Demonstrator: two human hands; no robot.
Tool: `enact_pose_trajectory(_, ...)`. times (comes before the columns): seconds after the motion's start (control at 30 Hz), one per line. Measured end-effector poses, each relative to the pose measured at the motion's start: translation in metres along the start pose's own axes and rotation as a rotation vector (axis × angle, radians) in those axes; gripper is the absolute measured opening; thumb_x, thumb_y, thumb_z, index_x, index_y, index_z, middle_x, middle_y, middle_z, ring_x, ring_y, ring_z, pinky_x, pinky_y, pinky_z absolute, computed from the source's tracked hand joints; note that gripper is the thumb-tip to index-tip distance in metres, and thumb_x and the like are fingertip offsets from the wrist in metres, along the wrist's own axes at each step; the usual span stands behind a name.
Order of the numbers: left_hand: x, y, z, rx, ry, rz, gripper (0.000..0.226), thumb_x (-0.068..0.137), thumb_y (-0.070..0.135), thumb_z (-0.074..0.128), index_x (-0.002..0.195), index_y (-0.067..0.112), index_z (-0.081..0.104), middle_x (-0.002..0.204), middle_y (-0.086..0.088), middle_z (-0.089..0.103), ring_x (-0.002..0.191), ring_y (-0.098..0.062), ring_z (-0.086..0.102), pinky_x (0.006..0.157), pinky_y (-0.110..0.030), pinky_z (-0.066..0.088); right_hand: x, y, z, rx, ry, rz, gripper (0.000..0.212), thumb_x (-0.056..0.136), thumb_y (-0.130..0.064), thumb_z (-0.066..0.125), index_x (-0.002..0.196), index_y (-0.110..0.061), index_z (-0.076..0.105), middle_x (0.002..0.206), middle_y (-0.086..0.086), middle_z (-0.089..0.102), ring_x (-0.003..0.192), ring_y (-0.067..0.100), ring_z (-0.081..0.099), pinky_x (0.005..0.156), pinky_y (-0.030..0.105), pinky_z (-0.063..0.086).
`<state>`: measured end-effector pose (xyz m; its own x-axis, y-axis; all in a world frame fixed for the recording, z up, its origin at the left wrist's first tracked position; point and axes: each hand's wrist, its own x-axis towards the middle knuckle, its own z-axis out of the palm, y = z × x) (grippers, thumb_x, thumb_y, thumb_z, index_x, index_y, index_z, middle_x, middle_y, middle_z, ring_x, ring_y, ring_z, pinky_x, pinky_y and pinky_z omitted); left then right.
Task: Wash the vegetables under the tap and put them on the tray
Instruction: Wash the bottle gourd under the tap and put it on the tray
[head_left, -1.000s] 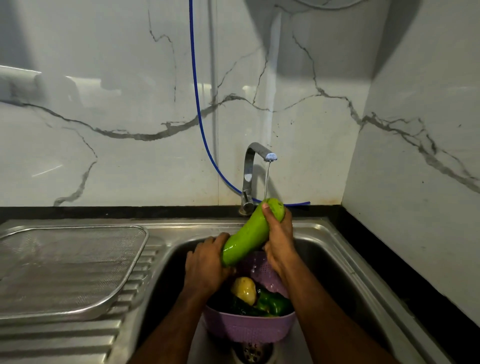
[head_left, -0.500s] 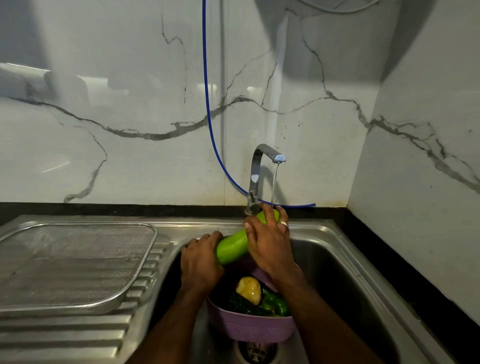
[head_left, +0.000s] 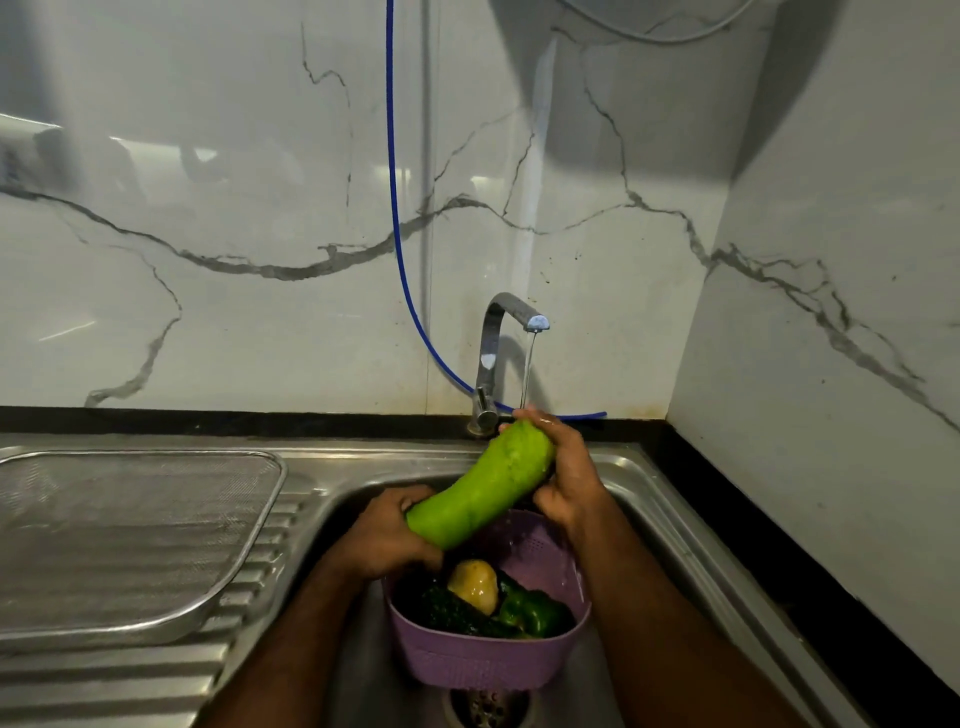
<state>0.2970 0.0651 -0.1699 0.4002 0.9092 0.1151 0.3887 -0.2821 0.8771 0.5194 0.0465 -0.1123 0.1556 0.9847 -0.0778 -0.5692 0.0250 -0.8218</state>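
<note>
Green gourd (head_left: 480, 491) is the one I've got under the tap (head_left: 506, 332) right now, tilted, fat end up by the water stream (head_left: 527, 371) and the narrow end down low on my side. My left hand (head_left: 387, 538) is wrapped around that lower end, fingers curled over it. My right hand (head_left: 566, 467) grips the upper end, fingertips over the top, right where the water lands.

All of this is over the steel sink (head_left: 675, 519). Just below the gourd there's a purple basket (head_left: 488, 660) sitting in the basin, with a potato (head_left: 474, 584), a green pepper (head_left: 532, 613) and something dark green I can't quite make out. The drain (head_left: 485, 706) shows just in front of the basket.

The mesh tray (head_left: 130, 540) sits on the ribbed draining board (head_left: 104, 680) to my left, well apart from the gourd. A blue hose (head_left: 397, 234) runs down the marble wall (head_left: 208, 208) behind the tap.
</note>
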Motion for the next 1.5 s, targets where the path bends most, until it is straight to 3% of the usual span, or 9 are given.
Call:
enact_pose_trajectory(0.13,-0.003,0.016,0.011,-0.387,-0.195,-0.068,0.066,0.031,0.016,0.074,0.094,-0.005,0.072,0.077,-0.019,0.066,0.062,-0.025,0.061,0.058,-0.028,0.049,0.004,0.012,0.010,0.272,-0.179,0.003,0.052,0.080,-0.048,0.074,0.101,-0.001,0.075,0.100,0.021,0.071,0.092,0.034,0.069,0.084,0.048,0.058)
enact_pose_trajectory(0.33,-0.013,0.031,0.002,-0.639,-0.456,-0.307,0.057,0.043,0.026,0.069,0.093,-0.001,0.067,0.078,-0.021,0.065,0.048,-0.028,0.060,0.038,-0.020,0.043,0.003,0.033,0.022,0.345,-0.119,-0.018,0.052,0.084,-0.046,0.068,0.113,-0.002,0.066,0.097,0.022,0.071,0.082,0.033,0.072,0.074,0.045,0.062)
enact_pose_trajectory(0.53,0.001,0.030,0.026,0.035,0.081,-0.073,0.076,0.038,0.049,0.076,0.108,0.022,0.071,0.094,-0.001,0.075,0.083,-0.017,0.072,0.078,-0.040,0.060,0.010,0.029,0.044,-0.025,0.357,-0.188,0.065,0.067,-0.020,0.093,0.123,-0.009,0.062,0.109,0.018,0.073,0.088,0.032,0.071,0.073,0.045,0.062)
enact_pose_trajectory(0.73,0.003,0.027,0.040,0.647,0.239,0.148,0.063,0.069,0.064,0.071,0.116,0.030,0.046,0.111,0.004,0.062,0.098,-0.020,0.063,0.083,-0.036,0.052,0.007,0.036,0.055,-0.695,0.649,-0.384,0.104,0.077,-0.019,0.088,0.159,-0.025,0.024,0.150,0.012,0.043,0.131,0.034,0.050,0.100,0.043,0.045)
enact_pose_trajectory(1.03,0.004,0.038,0.045,0.249,0.226,0.083,0.057,0.063,0.050,0.078,0.109,0.027,0.053,0.103,0.001,0.069,0.096,-0.022,0.067,0.077,-0.033,0.051,-0.003,0.035,0.030,-0.240,0.284,-0.260,0.088,0.068,-0.024,0.094,0.139,-0.029,0.043,0.124,0.010,0.068,0.103,0.033,0.072,0.087,0.053,0.061)
enact_pose_trajectory(1.17,0.005,0.048,0.057,-0.006,0.213,0.068,0.048,0.074,0.031,0.081,0.107,0.024,0.047,0.097,0.000,0.066,0.089,-0.019,0.067,0.067,-0.032,0.054,-0.025,0.064,0.016,-0.320,0.122,-0.123,0.057,0.080,-0.022,0.087,0.128,-0.023,0.057,0.110,0.012,0.074,0.098,0.028,0.075,0.088,0.049,0.062)
enact_pose_trajectory(1.27,0.001,0.044,0.056,0.029,0.081,0.116,0.076,0.058,0.033,0.085,0.121,0.030,0.043,0.118,-0.003,0.049,0.112,-0.017,0.053,0.090,-0.029,0.052,-0.027,0.055,0.008,-0.340,0.108,-0.137,0.047,0.080,-0.018,0.087,0.119,-0.026,0.063,0.108,0.010,0.075,0.097,0.026,0.076,0.085,0.043,0.063)
enact_pose_trajectory(1.4,0.000,0.030,0.043,-0.038,0.099,0.083,0.090,0.047,0.028,0.077,0.126,0.037,0.035,0.134,-0.012,0.043,0.115,-0.020,0.057,0.083,-0.027,0.056,-0.027,0.040,-0.010,-0.597,0.071,-0.183,0.053,0.074,-0.004,0.087,0.117,-0.024,0.063,0.106,0.005,0.073,0.095,0.022,0.073,0.073,0.032,0.061)
enact_pose_trajectory(1.5,0.003,0.021,0.033,0.043,0.247,0.056,0.106,0.049,0.035,0.075,0.144,0.025,0.028,0.143,-0.007,0.033,0.128,-0.018,0.042,0.106,-0.036,0.044,-0.021,0.030,-0.028,-0.912,0.061,-0.218,0.069,0.061,-0.010,0.093,0.123,-0.027,0.066,0.114,-0.002,0.070,0.102,0.019,0.068,0.083,0.035,0.060)
